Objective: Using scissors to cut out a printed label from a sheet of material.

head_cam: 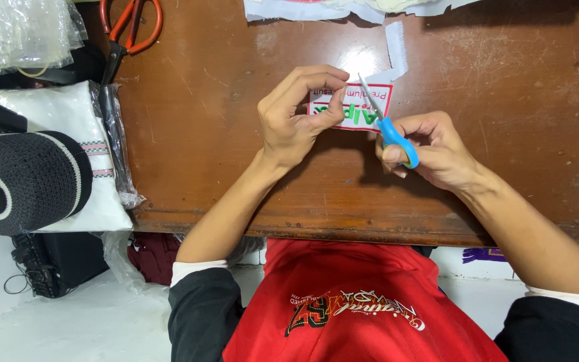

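My left hand point(297, 114) pinches a small white printed label point(356, 107) with a red border and green letters, held just above the brown wooden table point(222, 134). My right hand point(430, 151) grips small scissors with blue handles point(397, 141). Their metal blades point up and to the left across the label's right part. A narrow white strip point(397, 47) of cut material trails upward from the label's upper right corner.
Large orange-handled scissors point(129, 30) lie at the table's upper left. A black knitted cap point(25, 181) rests on folded white cloth in a clear bag point(68, 121) at the left. Plastic packets point(18, 30) lie top left; white fabric scraps point(316, 8) at the far edge.
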